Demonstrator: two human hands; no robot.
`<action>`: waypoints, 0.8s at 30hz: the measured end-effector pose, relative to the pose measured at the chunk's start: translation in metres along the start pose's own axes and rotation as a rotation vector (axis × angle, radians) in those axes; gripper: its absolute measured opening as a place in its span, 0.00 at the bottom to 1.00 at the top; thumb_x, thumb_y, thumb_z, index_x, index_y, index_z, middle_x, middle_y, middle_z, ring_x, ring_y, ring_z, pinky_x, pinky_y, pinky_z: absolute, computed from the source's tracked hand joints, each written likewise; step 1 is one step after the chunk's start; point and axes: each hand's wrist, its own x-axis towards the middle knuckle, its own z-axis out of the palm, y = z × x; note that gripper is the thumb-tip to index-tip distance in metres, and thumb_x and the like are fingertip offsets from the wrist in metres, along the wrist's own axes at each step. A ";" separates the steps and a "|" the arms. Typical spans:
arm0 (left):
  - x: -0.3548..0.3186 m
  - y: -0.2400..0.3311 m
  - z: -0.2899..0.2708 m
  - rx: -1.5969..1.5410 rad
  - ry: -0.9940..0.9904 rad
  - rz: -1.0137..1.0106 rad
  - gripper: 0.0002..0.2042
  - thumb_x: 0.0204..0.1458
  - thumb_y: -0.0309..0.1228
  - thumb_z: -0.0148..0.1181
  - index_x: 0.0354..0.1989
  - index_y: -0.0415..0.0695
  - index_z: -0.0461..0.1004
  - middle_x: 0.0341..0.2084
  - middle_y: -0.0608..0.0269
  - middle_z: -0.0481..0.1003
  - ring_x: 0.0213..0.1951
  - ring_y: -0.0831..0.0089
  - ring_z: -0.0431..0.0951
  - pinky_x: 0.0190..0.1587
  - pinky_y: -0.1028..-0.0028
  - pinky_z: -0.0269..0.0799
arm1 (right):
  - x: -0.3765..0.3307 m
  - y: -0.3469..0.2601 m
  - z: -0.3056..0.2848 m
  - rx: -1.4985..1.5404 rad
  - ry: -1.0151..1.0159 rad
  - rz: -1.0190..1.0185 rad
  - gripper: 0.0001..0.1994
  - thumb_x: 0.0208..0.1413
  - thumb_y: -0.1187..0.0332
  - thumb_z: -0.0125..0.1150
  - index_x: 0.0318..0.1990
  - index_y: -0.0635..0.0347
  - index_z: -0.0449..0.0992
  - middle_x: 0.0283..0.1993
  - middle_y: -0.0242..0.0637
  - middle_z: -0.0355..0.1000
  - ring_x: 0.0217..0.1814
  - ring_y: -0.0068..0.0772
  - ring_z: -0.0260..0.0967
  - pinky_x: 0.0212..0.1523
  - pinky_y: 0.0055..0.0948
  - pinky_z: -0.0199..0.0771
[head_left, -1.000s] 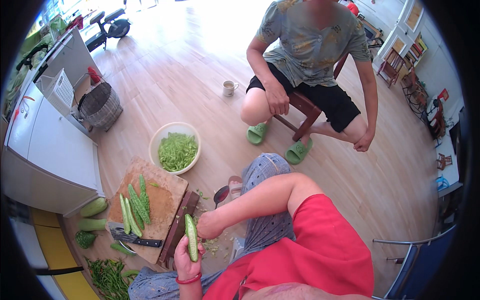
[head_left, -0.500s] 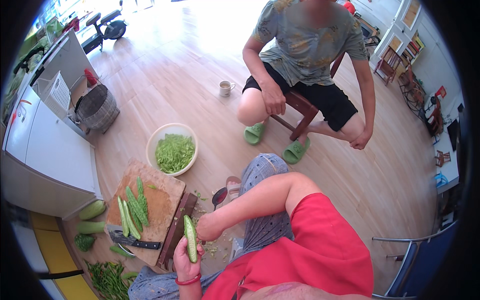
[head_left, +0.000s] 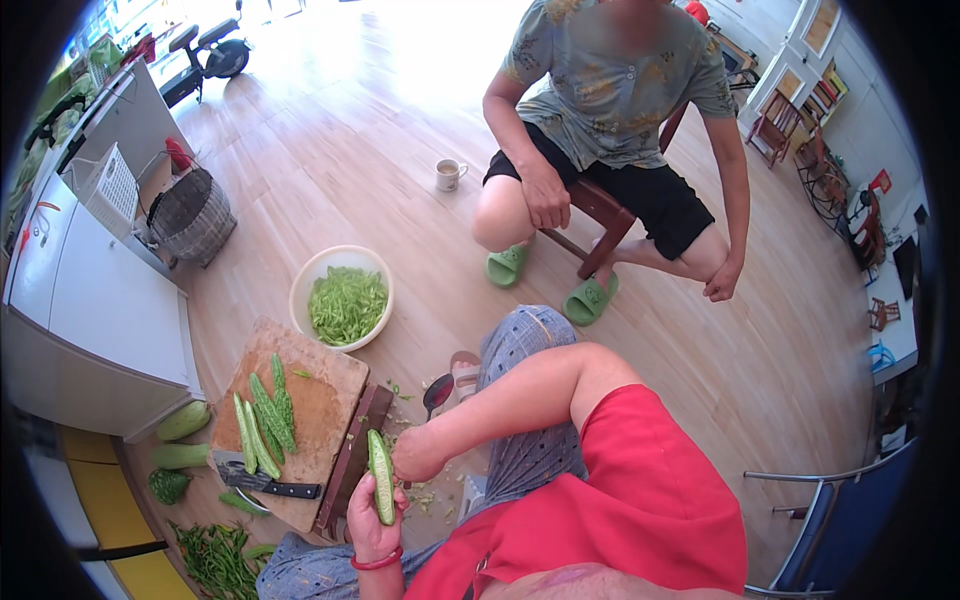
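The halved green gourd is in the left hand, whose grip is closed around it. The right hand is just beside it; its grip I cannot tell. To the left, gourd pieces and a knife lie on the cutting board.

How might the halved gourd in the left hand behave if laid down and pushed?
The halved gourd is probably stiff, extending past the left hand without sagging. Face down, its flattish cut side should resist rolling; on its curved green skin, it might rock.
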 end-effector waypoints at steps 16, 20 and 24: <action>-0.002 -0.001 0.004 0.008 0.038 -0.006 0.11 0.52 0.34 0.46 0.37 0.40 0.66 0.24 0.60 0.70 0.20 0.71 0.69 0.24 0.74 0.64 | 0.001 0.001 0.003 0.001 -0.010 0.029 0.12 0.48 0.66 0.48 0.26 0.64 0.74 0.29 0.47 0.73 0.34 0.45 0.71 0.35 0.39 0.70; -0.002 -0.001 0.004 0.011 0.026 -0.003 0.11 0.52 0.34 0.46 0.37 0.40 0.66 0.25 0.60 0.70 0.20 0.71 0.70 0.24 0.74 0.64 | 0.000 0.001 0.005 0.010 0.004 0.035 0.12 0.48 0.66 0.48 0.26 0.64 0.74 0.29 0.47 0.73 0.34 0.45 0.71 0.35 0.39 0.70; -0.002 -0.001 0.004 0.001 0.036 -0.006 0.11 0.52 0.34 0.46 0.37 0.40 0.66 0.25 0.60 0.70 0.20 0.71 0.70 0.24 0.74 0.65 | -0.004 -0.003 -0.002 0.002 -0.011 0.036 0.11 0.48 0.66 0.48 0.26 0.64 0.75 0.29 0.47 0.73 0.34 0.45 0.71 0.35 0.39 0.71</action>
